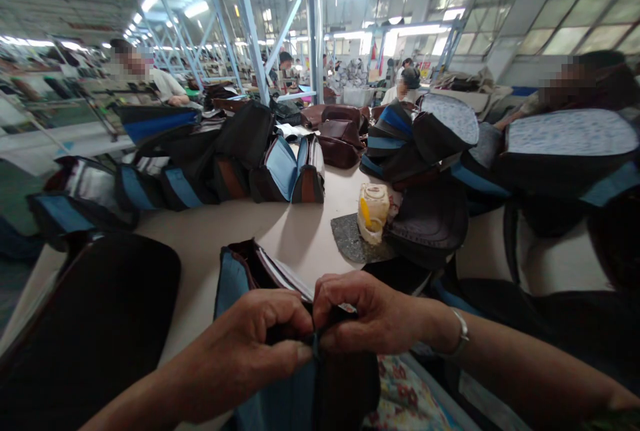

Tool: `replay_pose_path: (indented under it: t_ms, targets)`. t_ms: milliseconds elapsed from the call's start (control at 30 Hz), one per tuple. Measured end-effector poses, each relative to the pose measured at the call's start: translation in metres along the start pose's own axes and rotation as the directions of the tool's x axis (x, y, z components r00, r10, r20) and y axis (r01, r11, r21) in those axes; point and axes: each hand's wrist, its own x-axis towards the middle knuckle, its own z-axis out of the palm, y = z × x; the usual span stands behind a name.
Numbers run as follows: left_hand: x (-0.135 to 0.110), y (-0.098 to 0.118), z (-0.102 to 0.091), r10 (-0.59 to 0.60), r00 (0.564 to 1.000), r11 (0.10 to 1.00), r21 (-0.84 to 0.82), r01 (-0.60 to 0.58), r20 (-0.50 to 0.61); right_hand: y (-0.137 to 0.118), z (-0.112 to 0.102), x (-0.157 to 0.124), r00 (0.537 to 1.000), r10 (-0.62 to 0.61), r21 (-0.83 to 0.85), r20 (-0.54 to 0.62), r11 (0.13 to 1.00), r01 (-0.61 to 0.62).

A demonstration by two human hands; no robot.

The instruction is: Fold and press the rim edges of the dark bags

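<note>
A dark bag with blue lining [240,278] stands open in front of me on the pale worktable [280,224]. My left hand [260,344] is curled into a fist, gripping the bag's near edge between thumb and fingers. My right hand [367,314], with a bracelet at the wrist, is closed too and pinches the same edge right beside the left. The two hands touch at the bag's rim. What lies under the fingers is hidden.
Piles of dark and blue bags [210,158] ring the table, more at the right [550,158]. A cream plastic container [373,211] sits on a grey pad. A large dark panel [95,324] lies at my left. Other people work at the far side.
</note>
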Motion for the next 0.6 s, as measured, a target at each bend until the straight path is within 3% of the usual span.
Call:
replay_pose_path:
  t_ms: [300,600]
  targets:
    - [0.003,0.004,0.003,-0.027,1.000,0.998,-0.057,0.028,0.008,-0.006,0.011,-0.002,0.989,0.071,-0.024,-0.131,0.997,-0.075]
    - [0.003,0.002,0.003,-0.025,0.999,0.997,-0.070,0.028,0.031,0.006,0.003,-0.002,1.000,-0.026,0.091,-0.015,0.996,0.027]
